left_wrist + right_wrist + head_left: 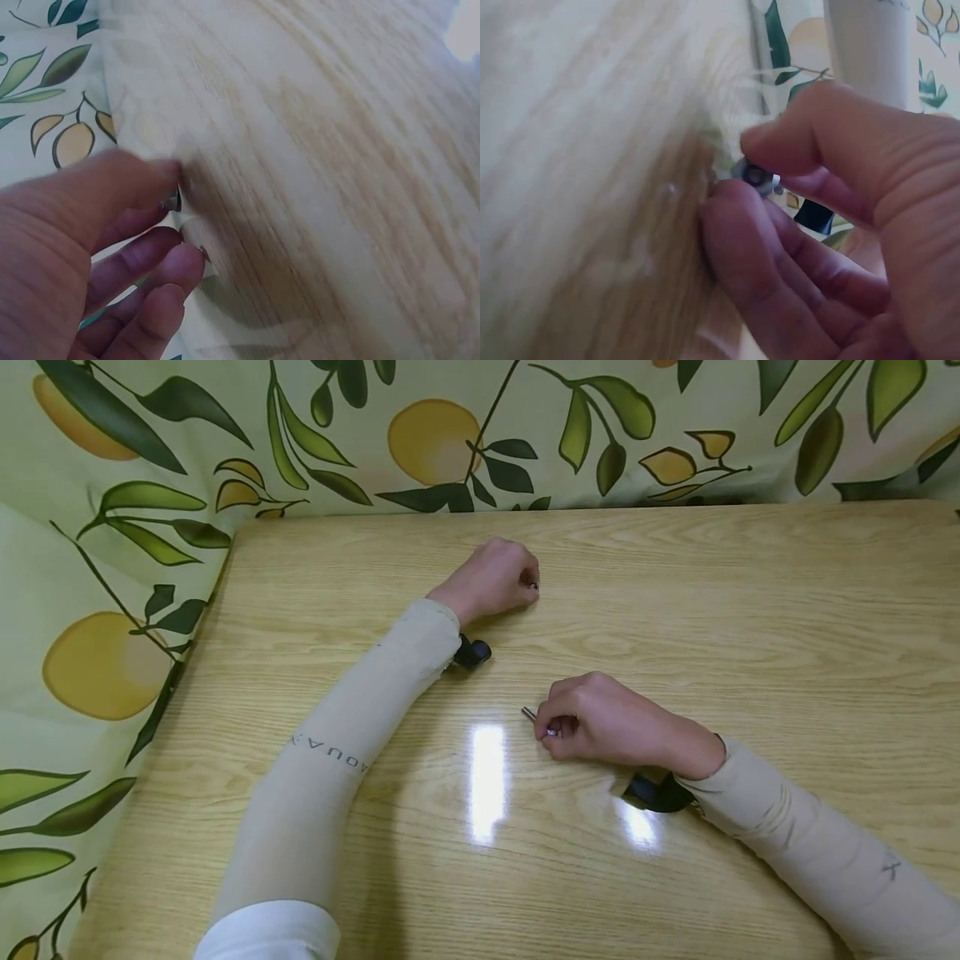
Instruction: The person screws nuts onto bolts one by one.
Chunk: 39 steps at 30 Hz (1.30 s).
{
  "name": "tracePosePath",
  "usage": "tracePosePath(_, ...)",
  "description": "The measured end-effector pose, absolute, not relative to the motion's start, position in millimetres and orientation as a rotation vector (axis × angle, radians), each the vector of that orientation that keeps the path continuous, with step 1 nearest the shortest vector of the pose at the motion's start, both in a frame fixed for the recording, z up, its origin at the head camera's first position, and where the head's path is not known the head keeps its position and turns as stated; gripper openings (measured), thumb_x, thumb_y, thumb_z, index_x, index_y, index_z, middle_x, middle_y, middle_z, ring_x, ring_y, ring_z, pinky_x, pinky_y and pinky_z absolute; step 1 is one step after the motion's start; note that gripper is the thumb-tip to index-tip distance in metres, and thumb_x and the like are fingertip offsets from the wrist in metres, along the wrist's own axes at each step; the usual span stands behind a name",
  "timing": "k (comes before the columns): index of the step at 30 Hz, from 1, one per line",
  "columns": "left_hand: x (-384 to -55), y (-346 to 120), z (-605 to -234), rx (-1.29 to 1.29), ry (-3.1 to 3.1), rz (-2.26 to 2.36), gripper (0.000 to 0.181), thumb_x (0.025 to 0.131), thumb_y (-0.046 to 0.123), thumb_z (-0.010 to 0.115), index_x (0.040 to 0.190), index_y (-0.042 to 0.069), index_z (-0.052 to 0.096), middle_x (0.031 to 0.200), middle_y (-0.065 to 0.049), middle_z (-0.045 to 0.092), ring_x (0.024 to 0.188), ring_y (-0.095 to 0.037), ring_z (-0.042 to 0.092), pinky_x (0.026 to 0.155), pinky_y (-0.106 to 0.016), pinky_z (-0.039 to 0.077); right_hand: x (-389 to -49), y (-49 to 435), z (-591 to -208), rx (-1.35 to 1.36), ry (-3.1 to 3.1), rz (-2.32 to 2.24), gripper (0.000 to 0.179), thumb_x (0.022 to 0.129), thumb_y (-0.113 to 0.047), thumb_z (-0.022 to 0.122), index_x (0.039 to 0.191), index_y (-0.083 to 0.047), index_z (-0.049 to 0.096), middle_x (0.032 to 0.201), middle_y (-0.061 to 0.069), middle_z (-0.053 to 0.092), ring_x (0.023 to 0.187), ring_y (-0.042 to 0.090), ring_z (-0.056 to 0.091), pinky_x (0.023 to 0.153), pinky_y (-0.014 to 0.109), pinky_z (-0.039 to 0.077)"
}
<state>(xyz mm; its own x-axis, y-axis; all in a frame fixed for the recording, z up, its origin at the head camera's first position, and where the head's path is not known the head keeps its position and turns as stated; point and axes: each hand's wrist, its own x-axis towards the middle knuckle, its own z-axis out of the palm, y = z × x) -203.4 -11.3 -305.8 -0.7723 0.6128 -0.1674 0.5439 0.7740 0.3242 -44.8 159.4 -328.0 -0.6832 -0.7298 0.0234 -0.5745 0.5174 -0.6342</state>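
My left hand (491,578) is over the far middle of the table, pinching a small shiny metal piece (533,586) between thumb and forefinger. In the left wrist view that metal piece (172,202) is mostly covered by the fingers, so its kind is not clear. Nearer and to the right, my right hand (611,720) pinches a small metal bolt (528,714). Its thin shank sticks out past the fingertips toward the left. The right wrist view shows a round metal end (756,175) with a dark recess, between thumb and forefinger. The two hands are apart.
Under both hands lies a wood-grain table (750,610) with bright light reflections. A cloth printed with fruit and leaves (435,439) hangs behind it and along the left side. Black wrist cameras (472,653) sit at both sleeve cuffs.
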Motion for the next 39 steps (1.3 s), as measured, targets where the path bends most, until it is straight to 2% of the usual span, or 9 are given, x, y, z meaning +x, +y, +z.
tracePosePath(5,-201.4,-11.6,-305.4,0.910,2.694,0.379,0.013,0.093,0.018,0.060,0.094,0.013,0.072,0.095,-0.001,0.069,0.089,-0.015,0.056,0.082,-0.027,0.048,-48.3,161.0,-328.0,-0.974,2.566,-0.972,0.014,0.080,-0.010,0.071,0.091,-0.019,0.071,0.083,-0.010,0.067,0.070,-0.003,0.060,0.062,0.016,0.053)
tracePosePath(13,-195.5,-15.0,-305.1,0.875,2.679,0.374,0.009,0.085,0.013,0.060,0.091,0.010,0.065,0.090,-0.002,0.064,0.081,-0.015,0.054,0.072,-0.024,0.045,-57.0,167.3,-335.2,-0.814,2.550,-1.092,0.009,0.081,-0.013,0.071,0.086,-0.021,0.070,0.081,-0.007,0.069,0.070,0.000,0.063,0.063,0.018,0.055)
tracePosePath(19,-188.8,-18.4,-305.3,0.873,2.680,0.420,0.009,0.082,0.015,0.060,0.090,0.010,0.060,0.085,-0.001,0.060,0.076,-0.014,0.053,0.066,-0.022,0.041,-67.2,177.3,-341.9,-0.624,2.438,-1.233,0.011,0.083,-0.012,0.072,0.091,-0.019,0.071,0.083,-0.003,0.073,0.074,0.005,0.068,0.067,0.018,0.057)
tracePosePath(25,-173.2,-25.5,-305.2,0.924,2.695,0.563,0.021,0.086,0.018,0.058,0.105,0.012,0.064,0.083,0.002,0.064,0.075,-0.011,0.055,0.070,-0.023,0.044,-76.3,188.4,-345.3,-0.391,2.292,-1.430,0.012,0.085,-0.018,0.076,0.095,-0.012,0.073,0.084,0.004,0.075,0.075,0.009,0.070,0.068,0.022,0.057)
tracePosePath(29,-160.3,-34.0,-306.2,0.920,2.728,0.727,0.016,0.089,0.021,0.057,0.098,0.015,0.069,0.081,0.003,0.067,0.076,-0.009,0.057,0.073,-0.022,0.047,-79.2,191.1,-345.5,-0.297,2.195,-1.568,0.013,0.087,-0.012,0.072,0.098,-0.006,0.072,0.086,0.008,0.076,0.080,0.016,0.074,0.073,0.029,0.061)
tracePosePath(32,-149.9,-42.3,-306.9,0.843,2.727,0.889,0.015,0.092,0.024,0.059,0.095,0.016,0.071,0.084,0.005,0.068,0.078,-0.007,0.060,0.076,-0.021,0.049,-80.4,191.4,-345.0,-0.261,2.152,-1.636,0.015,0.088,-0.010,0.070,0.102,-0.002,0.070,0.088,0.009,0.076,0.081,0.018,0.074,0.075,0.032,0.061)
tracePosePath(39,-125.3,-54.0,-310.5,0.578,2.606,1.351,0.018,0.091,0.029,0.065,0.102,0.016,0.072,0.090,0.006,0.072,0.081,-0.004,0.065,0.078,-0.020,0.055,-83.1,194.0,-342.5,-0.149,2.140,-1.708,0.025,0.088,-0.016,0.072,0.107,0.001,0.068,0.092,0.006,0.077,0.085,0.017,0.074,0.078,0.030,0.061)
